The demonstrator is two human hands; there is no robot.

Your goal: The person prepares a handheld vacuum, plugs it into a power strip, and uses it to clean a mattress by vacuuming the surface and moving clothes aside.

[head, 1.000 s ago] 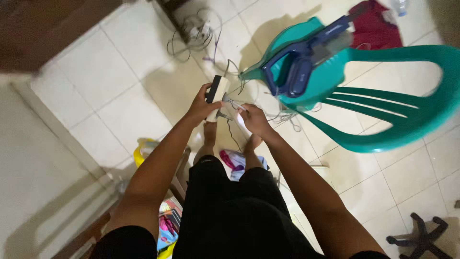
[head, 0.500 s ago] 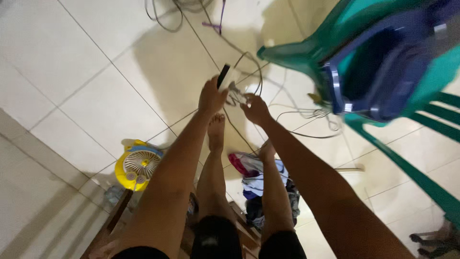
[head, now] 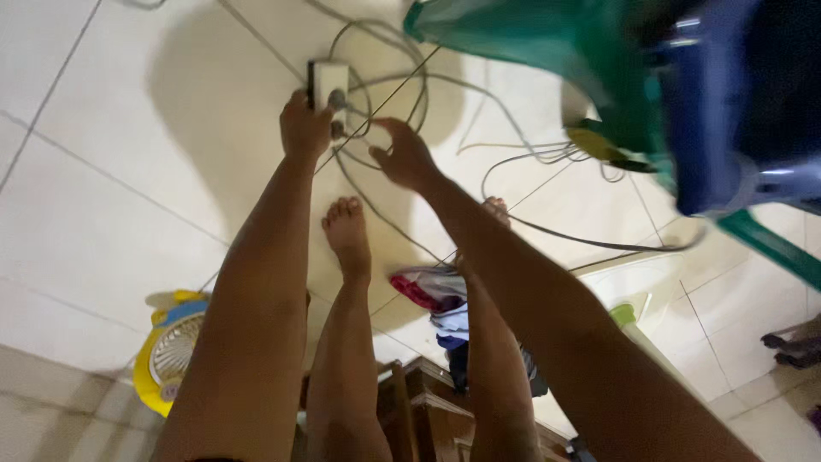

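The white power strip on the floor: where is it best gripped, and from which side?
Probably across the long sides of the white power strip, at its near end, coming from the left, as the left hand does. Plugs and cables crowd its right side, where the open right hand reaches.

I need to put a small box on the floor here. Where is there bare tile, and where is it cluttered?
Bare tile lies left of the left hand and power strip, above the yellow fan. Another patch lies at lower right, below the green chair. It is crowded with cables around the right hand, and clothes lie by the feet.
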